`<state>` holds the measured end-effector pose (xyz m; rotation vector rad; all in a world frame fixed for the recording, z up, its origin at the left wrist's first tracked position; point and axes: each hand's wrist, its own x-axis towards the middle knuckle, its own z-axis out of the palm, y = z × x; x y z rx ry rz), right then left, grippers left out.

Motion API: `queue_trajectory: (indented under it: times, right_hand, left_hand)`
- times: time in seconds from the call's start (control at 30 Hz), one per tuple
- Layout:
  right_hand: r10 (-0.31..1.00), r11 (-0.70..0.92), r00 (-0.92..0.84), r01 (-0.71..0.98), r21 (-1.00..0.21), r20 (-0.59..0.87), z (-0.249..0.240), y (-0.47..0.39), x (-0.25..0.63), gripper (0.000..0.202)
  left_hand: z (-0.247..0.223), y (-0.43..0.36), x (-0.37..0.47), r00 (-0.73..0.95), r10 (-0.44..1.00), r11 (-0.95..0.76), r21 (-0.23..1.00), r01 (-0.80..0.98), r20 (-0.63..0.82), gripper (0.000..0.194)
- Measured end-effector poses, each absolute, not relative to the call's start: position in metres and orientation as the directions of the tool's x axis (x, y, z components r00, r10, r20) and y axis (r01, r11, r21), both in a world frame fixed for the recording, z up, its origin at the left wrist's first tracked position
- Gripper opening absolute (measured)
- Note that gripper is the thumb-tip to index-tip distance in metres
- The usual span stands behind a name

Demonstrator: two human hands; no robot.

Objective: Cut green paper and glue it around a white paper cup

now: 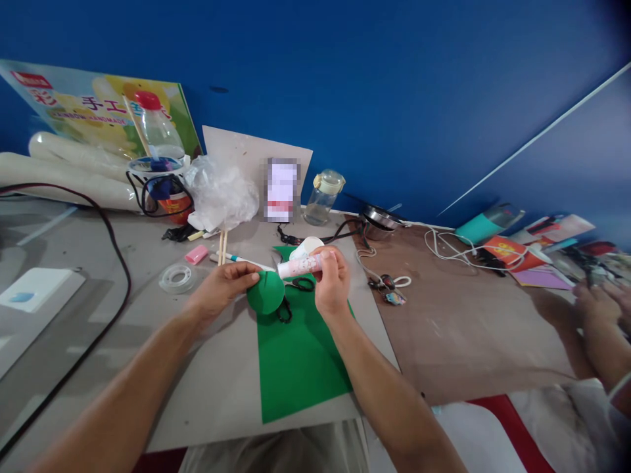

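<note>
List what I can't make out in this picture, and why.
Head view:
Screen: contents pixelated.
Tube: print too small to read.
Black loops: whatever joins them is hidden behind the green disc.
Lower white roll: left end cut off by the edge.
Co-worker's hand: blurred, so its hold is unclear.

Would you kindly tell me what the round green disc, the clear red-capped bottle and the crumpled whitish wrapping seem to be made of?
Round green disc: probably matte paper or card; it looks thin, without shine. Clear red-capped bottle: likely smooth plastic, since it is see-through, though glass is possible. Crumpled whitish wrapping: apparently thin, glossy plastic film, being translucent with shiny creases.
</note>
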<state>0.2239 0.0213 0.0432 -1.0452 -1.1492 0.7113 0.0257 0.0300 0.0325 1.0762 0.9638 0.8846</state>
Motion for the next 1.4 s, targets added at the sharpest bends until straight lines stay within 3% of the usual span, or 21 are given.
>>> queue_trajectory:
  times: [0.2, 0.5, 0.63, 0.87, 0.97, 1.17, 1.4]
  right_hand:
    - [0.841, 0.481, 0.194, 0.163, -0.862, 0.506, 0.05, 0.013, 0.22, 0.022]
    - [0.734, 0.631, -0.021, 0.391, -0.67, 0.679, 0.05, 0.007, 0.218, 0.009]
    - [0.637, 0.707, -0.091, 0.465, -0.532, 0.766, 0.047, 0.009, 0.217, 0.008]
    - [0.582, 0.734, -0.188, 0.541, -0.411, 0.791, 0.044, 0.009, 0.215, 0.008]
    - [0.569, 0.752, -0.182, 0.51, -0.418, 0.802, 0.044, 0.009, 0.215, 0.007]
    - [0.689, 0.663, 0.015, 0.39, -0.639, 0.725, 0.043, 0.012, 0.216, 0.009]
    - [0.725, 0.64, -0.02, 0.389, -0.662, 0.689, 0.041, 0.011, 0.215, 0.01]
  left_hand:
    - [0.034, 0.029, 0.029, 0.313, 0.924, 0.252, 0.966, -0.06, -0.222, 0.021]
    - [0.041, 0.028, 0.034, 0.21, 0.954, 0.207, 0.977, 0.055, -0.214, 0.017]
    - [0.043, 0.028, 0.036, 0.188, 0.96, 0.191, 0.976, 0.102, -0.207, 0.017]
    - [0.042, 0.027, 0.037, 0.163, 0.963, 0.201, 0.975, 0.093, -0.214, 0.02]
    - [0.042, 0.027, 0.037, 0.158, 0.966, 0.192, 0.977, 0.089, -0.204, 0.019]
    - [0.042, 0.028, 0.037, 0.155, 0.958, 0.24, 0.971, 0.018, -0.24, 0.02]
    - [0.037, 0.028, 0.034, 0.195, 0.952, 0.242, 0.97, -0.016, -0.234, 0.02]
